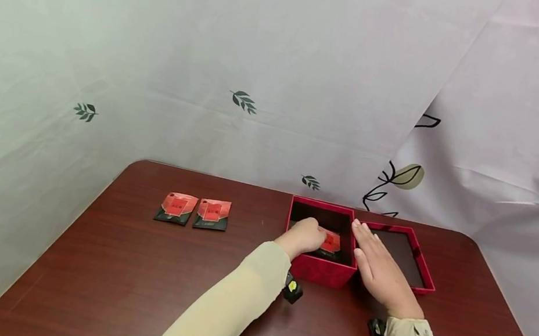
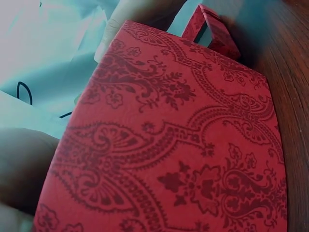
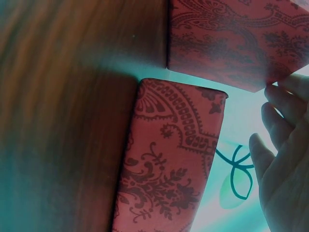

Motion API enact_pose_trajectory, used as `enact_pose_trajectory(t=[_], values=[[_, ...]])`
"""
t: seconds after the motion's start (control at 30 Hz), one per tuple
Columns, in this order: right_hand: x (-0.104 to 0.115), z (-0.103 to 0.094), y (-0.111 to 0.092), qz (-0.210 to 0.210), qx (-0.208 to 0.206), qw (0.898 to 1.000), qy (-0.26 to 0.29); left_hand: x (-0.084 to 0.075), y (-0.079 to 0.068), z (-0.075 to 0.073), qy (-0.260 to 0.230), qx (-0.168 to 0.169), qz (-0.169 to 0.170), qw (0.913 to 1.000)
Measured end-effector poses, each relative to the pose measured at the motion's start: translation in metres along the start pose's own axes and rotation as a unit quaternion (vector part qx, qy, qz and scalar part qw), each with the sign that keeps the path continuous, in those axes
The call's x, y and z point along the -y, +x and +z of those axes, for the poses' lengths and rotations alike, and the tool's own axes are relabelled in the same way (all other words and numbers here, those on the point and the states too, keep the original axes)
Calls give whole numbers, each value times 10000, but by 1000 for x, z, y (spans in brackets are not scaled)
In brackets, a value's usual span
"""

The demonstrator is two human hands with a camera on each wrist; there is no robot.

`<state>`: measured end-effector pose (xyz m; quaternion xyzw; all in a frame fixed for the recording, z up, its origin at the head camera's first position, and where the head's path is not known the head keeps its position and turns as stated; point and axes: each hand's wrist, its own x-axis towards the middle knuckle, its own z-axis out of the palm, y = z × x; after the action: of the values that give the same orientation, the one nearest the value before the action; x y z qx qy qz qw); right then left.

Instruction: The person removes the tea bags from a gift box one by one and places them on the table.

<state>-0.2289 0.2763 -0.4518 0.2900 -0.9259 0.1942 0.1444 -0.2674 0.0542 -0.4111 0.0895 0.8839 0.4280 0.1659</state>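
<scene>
An open red box (image 1: pixel 320 271) with a dark inside stands near the table's back edge, its walls patterned in the left wrist view. My left hand (image 1: pixel 305 237) reaches over its front left into it, fingers curled at the left edge of a red and dark green packet (image 1: pixel 330 242); they appear to pinch it. The box wall hides the fingertips in the left wrist view. My right hand (image 1: pixel 382 271), fingers straight, rests against the box's right side. In the right wrist view, those fingertips touch the patterned box wall (image 3: pixel 227 38).
Two similar packets, a left one (image 1: pixel 176 208) and a right one (image 1: pixel 212 214), lie side by side on the table (image 1: pixel 136 276). The box's red lid (image 1: pixel 420 265) lies right of the box, inside up, partly behind my right hand. A white curtain (image 1: pixel 284 76) hangs behind.
</scene>
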Motion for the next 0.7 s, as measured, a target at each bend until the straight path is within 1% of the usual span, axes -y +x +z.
enact_pose_trajectory(t=[0.13, 0.2, 0.3, 0.53, 0.7], values=[[-1, 1, 0, 7, -20, 10000, -4, 0, 1, 1, 92, -250, -33, 9996], [-1, 2, -1, -1, -32, 10000, 7, 1, 2, 2, 145, -322, -43, 9994], [-1, 2, -1, -12, -47, 10000, 11, 1, 3, 4, 114, -335, -103, 9993], [0, 0, -1, 100, 61, 9999, -23, 0, 2, 5, -144, -233, -134, 9995], [0, 0, -1, 112, 87, 9999, -8, 0, 1, 6, -72, -259, -144, 9995]])
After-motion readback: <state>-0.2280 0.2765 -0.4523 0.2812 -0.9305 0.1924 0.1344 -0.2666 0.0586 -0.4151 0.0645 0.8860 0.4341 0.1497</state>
